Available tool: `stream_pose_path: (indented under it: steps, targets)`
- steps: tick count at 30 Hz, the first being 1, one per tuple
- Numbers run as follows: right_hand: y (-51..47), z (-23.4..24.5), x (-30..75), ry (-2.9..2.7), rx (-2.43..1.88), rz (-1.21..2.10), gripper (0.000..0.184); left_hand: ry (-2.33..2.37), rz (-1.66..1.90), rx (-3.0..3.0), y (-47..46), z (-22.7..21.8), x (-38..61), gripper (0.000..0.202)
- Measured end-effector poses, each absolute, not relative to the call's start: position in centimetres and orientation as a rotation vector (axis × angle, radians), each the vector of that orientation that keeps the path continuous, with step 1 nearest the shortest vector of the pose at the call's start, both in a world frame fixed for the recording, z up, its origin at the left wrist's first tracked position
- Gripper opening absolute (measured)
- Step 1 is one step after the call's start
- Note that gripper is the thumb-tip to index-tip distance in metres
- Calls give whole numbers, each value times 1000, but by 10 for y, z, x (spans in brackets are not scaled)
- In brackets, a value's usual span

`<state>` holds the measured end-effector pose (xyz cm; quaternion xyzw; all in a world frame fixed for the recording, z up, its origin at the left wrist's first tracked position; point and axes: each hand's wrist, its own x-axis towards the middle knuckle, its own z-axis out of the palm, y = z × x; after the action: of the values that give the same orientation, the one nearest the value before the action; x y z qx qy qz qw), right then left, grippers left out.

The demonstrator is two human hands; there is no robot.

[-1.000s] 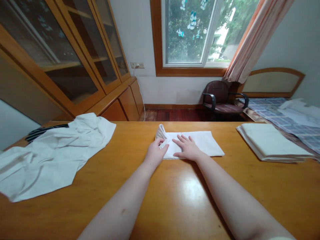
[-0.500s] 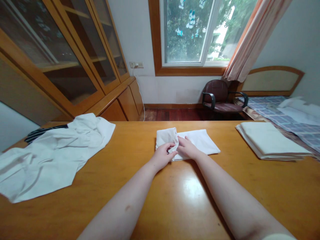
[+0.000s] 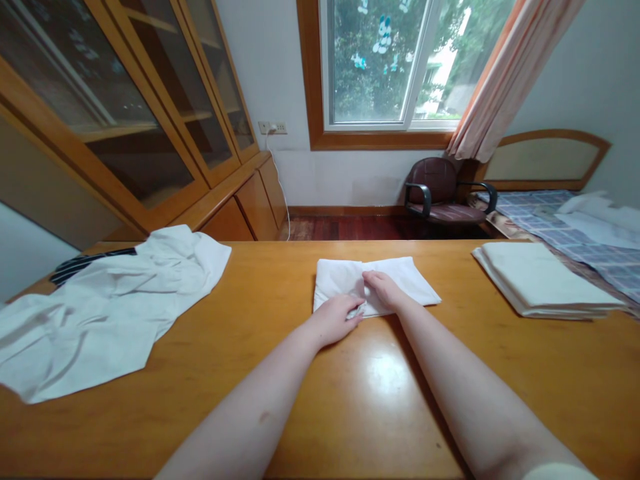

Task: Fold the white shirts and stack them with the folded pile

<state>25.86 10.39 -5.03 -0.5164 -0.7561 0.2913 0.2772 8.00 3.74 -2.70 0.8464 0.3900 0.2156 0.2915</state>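
Observation:
A folded white cloth lies on the wooden table in front of me, its left part turned over as a flap. My left hand is closed on the near corner of that flap, fingers curled over its edge. Just beyond it and to the right, my right hand pinches the flap's free edge near the middle of the cloth. Both fingertips partly hide the edge between them.
A crumpled white cloth spreads over the table's left side, with a dark striped fabric behind it. Folded white cloths are stacked at the right. Past the table's far edge stand a chair and a glass-door cabinet.
The left flap has come over to the right and now lies flatter and wider. My left hand has moved right with it, and my right hand has shifted slightly right, closing on its edge.

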Motion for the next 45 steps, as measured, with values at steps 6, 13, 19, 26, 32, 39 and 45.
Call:
stream_pose_path:
  steps: [6,13,19,26,32,39,45]
  targets:
    - [103,-51,254,-1913,-1466,862,36,1428,980,2062,45,-20,59,26]
    - [102,-49,247,-1958,-1623,555,29,1802,932,1802,76,-43,25,54]
    - [102,-50,248,-2063,-1679,374,27,1569,512,2466,62,-35,42,70]
    - [89,-30,250,-2157,-1970,149,50,1556,274,2511,57,-40,54,60]
    - [84,-32,244,-2449,-1785,277,51,1761,195,2377,47,-32,59,62]
    - [94,-39,253,-2398,-1658,293,59,2017,180,2158,33,-7,66,45]
    - [89,-28,253,-2108,-2121,206,66,1997,619,2214,56,-20,44,29]
